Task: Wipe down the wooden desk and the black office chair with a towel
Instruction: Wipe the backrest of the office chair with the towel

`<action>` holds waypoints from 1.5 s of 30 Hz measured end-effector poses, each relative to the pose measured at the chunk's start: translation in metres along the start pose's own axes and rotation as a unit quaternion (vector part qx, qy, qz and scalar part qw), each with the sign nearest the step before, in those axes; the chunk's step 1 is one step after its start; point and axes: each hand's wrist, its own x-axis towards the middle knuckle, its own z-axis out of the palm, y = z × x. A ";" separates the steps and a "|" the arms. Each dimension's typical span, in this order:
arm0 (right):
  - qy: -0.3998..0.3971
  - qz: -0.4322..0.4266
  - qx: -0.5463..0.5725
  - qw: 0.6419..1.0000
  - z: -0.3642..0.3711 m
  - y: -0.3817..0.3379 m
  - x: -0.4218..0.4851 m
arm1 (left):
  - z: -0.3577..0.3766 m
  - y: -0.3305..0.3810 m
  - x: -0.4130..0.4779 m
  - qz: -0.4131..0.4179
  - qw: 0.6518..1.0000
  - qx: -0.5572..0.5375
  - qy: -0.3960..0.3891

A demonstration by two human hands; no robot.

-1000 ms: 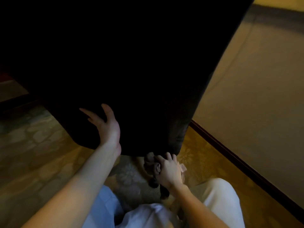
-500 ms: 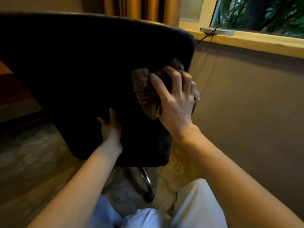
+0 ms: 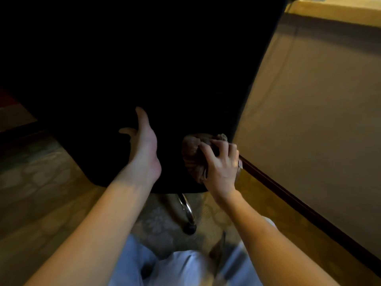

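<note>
The back of the black office chair (image 3: 144, 69) fills the upper left of the view. My right hand (image 3: 221, 164) is shut on a bunched brown towel (image 3: 193, 153) and presses it against the lower right corner of the chair back. My left hand (image 3: 145, 145) lies flat against the chair back to the left of the towel, fingers spread. The desk is not clearly in view.
A chrome chair leg (image 3: 186, 207) ends in a black caster (image 3: 189, 229) on patterned carpet (image 3: 41, 182). A beige wall (image 3: 309, 110) with a dark baseboard (image 3: 299, 203) runs along the right. My knees in pale trousers (image 3: 185, 267) are at the bottom.
My right hand has dragged the towel from the upper right of the chair back down to its lower right corner. The view has tilted downward. My left hand stays on the chair back.
</note>
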 end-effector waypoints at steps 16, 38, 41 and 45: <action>-0.301 0.227 0.001 0.926 0.060 0.049 -0.118 | 0.024 -0.032 0.000 -0.014 1.000 0.002 -0.021; 0.191 -0.002 0.073 0.979 -0.122 -0.027 0.062 | 0.035 -0.025 -0.031 0.053 0.956 0.259 0.130; 0.219 -0.050 0.013 0.974 -0.128 -0.026 0.100 | 0.038 -0.016 -0.027 0.015 0.956 0.271 0.113; 0.156 -0.085 -0.041 0.983 -0.092 -0.011 0.101 | 0.043 -0.003 -0.024 -0.025 0.958 0.220 0.183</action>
